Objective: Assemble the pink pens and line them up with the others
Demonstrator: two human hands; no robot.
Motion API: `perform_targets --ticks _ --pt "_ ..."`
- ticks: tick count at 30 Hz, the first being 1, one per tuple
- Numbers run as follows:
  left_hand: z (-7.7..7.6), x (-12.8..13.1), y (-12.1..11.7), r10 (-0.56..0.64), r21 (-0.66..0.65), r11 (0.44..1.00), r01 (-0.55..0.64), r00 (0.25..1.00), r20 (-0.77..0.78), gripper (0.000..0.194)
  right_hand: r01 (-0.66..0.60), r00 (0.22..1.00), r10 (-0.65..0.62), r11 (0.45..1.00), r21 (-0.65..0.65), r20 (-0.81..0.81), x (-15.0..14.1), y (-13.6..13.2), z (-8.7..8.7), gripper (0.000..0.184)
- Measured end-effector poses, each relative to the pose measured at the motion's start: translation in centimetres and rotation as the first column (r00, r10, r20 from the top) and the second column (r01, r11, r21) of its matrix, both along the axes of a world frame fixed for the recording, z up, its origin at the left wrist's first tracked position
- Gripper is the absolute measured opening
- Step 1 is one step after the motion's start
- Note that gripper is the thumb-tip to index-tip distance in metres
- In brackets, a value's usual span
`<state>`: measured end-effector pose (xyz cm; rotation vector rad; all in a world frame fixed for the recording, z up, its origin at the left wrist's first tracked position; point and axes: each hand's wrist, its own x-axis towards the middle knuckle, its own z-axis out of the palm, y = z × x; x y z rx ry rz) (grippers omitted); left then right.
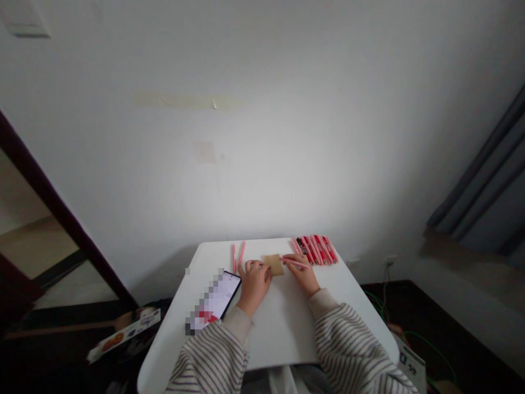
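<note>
A small tan square of paper point(274, 265) lies near the back middle of the white table. My left hand point(255, 279) rests over its left edge, fingers slightly bent and apart, pressing down rather than wrapped round anything. Between the fingers of my right hand point(302, 273) is a pink pen point(296, 262), held at a slant with its left end at the paper's upper right edge. Whether that end touches the paper, I cannot tell. Just beyond my left hand lie two more pink pens point(234, 258), apart from each other.
Several pink and red pens point(315, 250) lie side by side at the table's back right. A phone point(219, 298), partly pixelated, lies left of my left hand. The white table point(283, 334) stands against a wall point(287, 164). Green cables point(379, 306) run over the floor at the right.
</note>
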<state>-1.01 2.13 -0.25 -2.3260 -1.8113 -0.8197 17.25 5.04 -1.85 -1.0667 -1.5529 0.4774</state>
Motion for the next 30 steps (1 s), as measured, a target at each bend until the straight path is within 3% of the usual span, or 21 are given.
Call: perform_targets --ticks 6,14,30 --pt "0.3 0.1 -0.4 -0.014 0.033 0.999 0.013 1.0 0.004 0.016 -0.017 0.998 0.014 0.999 0.045 0.055 -0.3 0.3 -0.3 0.016" --pt "0.5 0.4 -0.8 0.029 -0.02 0.999 -0.029 0.999 0.014 0.019 0.012 0.997 -0.009 0.999 -0.038 0.071 -0.4 -0.3 -0.2 0.011" --pt "0.5 0.5 -1.1 0.081 -0.044 0.996 -0.081 0.997 0.004 0.022 -0.02 0.987 0.016 1.0 0.022 0.158 -0.7 -0.3 -0.2 0.011"
